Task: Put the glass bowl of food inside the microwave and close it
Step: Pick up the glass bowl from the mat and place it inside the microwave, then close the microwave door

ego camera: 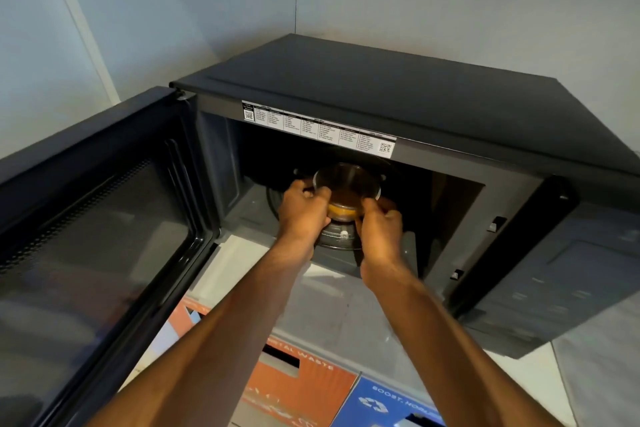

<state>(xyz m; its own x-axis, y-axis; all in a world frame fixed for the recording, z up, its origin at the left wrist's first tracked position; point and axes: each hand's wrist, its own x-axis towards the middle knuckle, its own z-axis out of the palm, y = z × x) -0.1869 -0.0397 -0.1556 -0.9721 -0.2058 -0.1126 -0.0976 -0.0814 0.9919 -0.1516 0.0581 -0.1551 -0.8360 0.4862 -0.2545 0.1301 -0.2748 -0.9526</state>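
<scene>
Both hands are inside the microwave, the left hand and right hand each closing a grip on the rim of the glass bowl, at its 9 and 3 o'clock. The bowl sits over the turntable; whether it rests there I cannot tell. Letting go early could tip the food. The door stands wide open at 9 o'clock.
</scene>
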